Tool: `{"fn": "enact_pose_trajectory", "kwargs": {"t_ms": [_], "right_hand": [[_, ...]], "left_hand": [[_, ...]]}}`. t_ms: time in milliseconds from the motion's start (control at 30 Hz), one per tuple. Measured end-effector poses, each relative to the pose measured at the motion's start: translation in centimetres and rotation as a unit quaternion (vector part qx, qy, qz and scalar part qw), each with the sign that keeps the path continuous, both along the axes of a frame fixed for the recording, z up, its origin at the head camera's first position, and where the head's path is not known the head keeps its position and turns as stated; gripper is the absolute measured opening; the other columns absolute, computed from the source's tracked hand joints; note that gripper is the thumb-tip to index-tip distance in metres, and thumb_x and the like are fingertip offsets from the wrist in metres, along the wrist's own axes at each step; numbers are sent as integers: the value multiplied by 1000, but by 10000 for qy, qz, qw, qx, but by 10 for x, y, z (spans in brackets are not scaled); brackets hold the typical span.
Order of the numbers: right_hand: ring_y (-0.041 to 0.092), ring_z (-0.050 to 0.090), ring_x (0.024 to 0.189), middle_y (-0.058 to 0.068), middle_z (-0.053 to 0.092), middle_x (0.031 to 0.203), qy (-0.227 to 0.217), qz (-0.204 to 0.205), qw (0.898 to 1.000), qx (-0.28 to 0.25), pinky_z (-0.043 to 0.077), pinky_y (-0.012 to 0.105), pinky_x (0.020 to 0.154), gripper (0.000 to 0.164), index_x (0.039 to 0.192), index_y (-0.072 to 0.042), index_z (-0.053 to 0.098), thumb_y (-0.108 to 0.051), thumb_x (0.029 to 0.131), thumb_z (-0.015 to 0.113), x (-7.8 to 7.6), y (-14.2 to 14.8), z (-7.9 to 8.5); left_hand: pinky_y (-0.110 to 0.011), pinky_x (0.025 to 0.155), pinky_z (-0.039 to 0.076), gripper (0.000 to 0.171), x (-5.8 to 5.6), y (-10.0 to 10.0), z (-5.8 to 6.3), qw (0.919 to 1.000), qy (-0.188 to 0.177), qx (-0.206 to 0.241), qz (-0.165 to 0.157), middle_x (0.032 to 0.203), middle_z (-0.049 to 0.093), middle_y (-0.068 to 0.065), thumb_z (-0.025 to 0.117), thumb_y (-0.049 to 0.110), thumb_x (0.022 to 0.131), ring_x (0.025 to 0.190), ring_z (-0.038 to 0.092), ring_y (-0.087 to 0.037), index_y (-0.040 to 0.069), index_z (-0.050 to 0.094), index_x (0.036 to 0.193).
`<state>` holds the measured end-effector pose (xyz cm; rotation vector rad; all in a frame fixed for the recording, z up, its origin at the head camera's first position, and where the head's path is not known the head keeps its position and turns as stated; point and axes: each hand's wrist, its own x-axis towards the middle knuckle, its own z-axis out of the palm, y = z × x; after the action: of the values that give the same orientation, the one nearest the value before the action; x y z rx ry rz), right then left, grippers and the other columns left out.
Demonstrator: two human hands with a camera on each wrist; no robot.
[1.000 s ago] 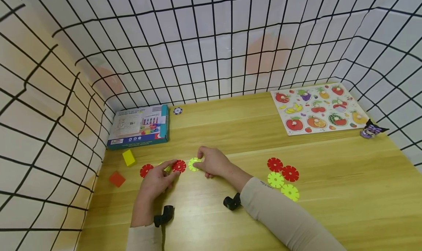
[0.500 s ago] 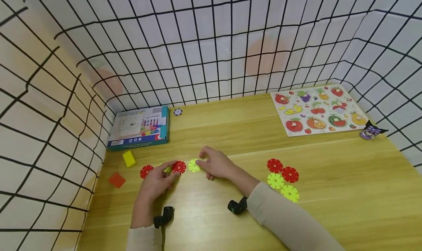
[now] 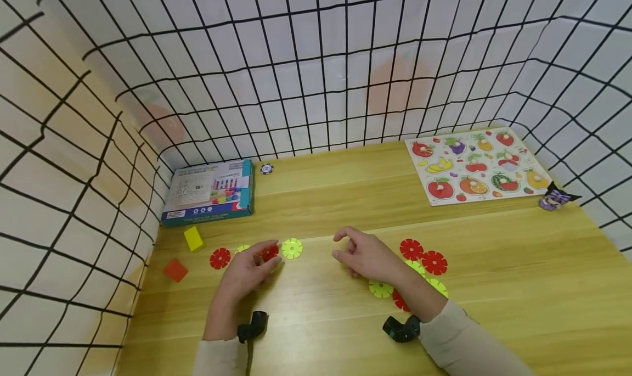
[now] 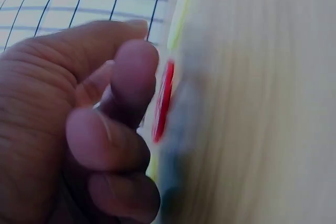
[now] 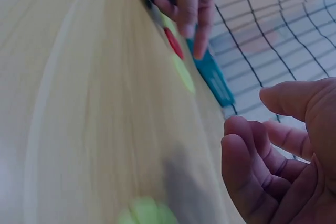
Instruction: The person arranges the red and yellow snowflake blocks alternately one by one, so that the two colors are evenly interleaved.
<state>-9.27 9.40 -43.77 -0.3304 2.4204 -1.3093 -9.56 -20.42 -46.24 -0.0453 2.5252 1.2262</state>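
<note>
A row of notched plastic building discs lies on the table in the head view: a red disc (image 3: 220,258), a yellow-green disc partly behind the fingers, a second red disc (image 3: 269,252) and another yellow-green disc (image 3: 292,248). My left hand (image 3: 247,271) is loosely curved over the row, its index finger and thumb overlapping the second red disc and pinching nothing. Off to the right of the row, my right hand (image 3: 370,259) hangs with fingers loosely bent and holds nothing. Near it are more discs, including a red disc (image 3: 434,262) and a yellow-green disc (image 3: 381,289), some partly hidden by the forearm.
A boxed toy set (image 3: 207,192) stands at the back left beside a small chip (image 3: 266,168). Yellow (image 3: 193,238) and orange (image 3: 175,270) blocks lie at left. A fruit puzzle board (image 3: 476,167) and a small figurine (image 3: 557,196) are back right. Black wire grid surrounds the table.
My right hand has let go of the end yellow-green disc and moved right, away from the row. My left hand has shifted slightly right. More discs show beside the right forearm.
</note>
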Motion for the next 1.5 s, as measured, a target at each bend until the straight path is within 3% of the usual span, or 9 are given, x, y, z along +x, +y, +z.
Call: {"fn": "enact_pose_trajectory", "kwargs": {"t_ms": [167, 300, 500, 767, 967, 1500], "right_hand": [[23, 54, 52, 6, 58, 72, -32, -270, 9996, 105, 44, 30, 44, 34, 116, -20, 53, -35, 87, 63, 8, 37, 13], [17, 50, 53, 2, 55, 72, 170, -336, 9984, 421, 43, 28, 46, 33, 115, -22, 54, -37, 87, 63, 12, 67, 15], [16, 49, 56, 1, 53, 71, 266, -377, 9958, 792, 41, 26, 49, 31, 112, -20, 57, -36, 86, 64, 15, 103, 7], [19, 47, 56, 4, 52, 73, 116, -673, 9901, 1229, 39, 27, 47, 38, 115, -17, 56, -34, 84, 68, 4, 143, -11], [19, 46, 56, 4, 51, 73, -97, -496, 9892, 1373, 37, 28, 48, 47, 122, -19, 56, -35, 80, 72, -2, 154, -17], [18, 45, 57, 4, 49, 73, -180, -505, 9885, 1412, 36, 28, 49, 43, 119, -23, 60, -34, 79, 73, -1, 153, -21]], "left_hand": [[-31, 43, 41, 48, -4, 16, 0, 9983, 251, 306, -425, 68, 58, -7, 66, 42, 83, 49, 52, -24, 38, 52, 128], [-32, 41, 43, 53, -7, 25, 1, 9965, 223, 392, -698, 66, 59, -6, 66, 38, 84, 43, 50, -22, 32, 48, 133], [-35, 42, 45, 51, -11, 31, 1, 9952, 34, 238, -944, 62, 60, -7, 65, 38, 86, 40, 50, -24, 32, 47, 133], [-36, 43, 46, 50, -14, 33, -5, 9944, 107, -104, -1047, 57, 60, -3, 63, 40, 86, 38, 50, -22, 32, 47, 133], [-35, 43, 45, 47, -13, 34, -5, 9942, 28, -286, -1037, 58, 60, -2, 62, 40, 87, 39, 51, -22, 33, 47, 132], [-35, 42, 45, 50, -12, 35, -4, 9958, -48, -272, -877, 59, 60, -3, 62, 40, 87, 39, 51, -21, 33, 46, 133]]}}
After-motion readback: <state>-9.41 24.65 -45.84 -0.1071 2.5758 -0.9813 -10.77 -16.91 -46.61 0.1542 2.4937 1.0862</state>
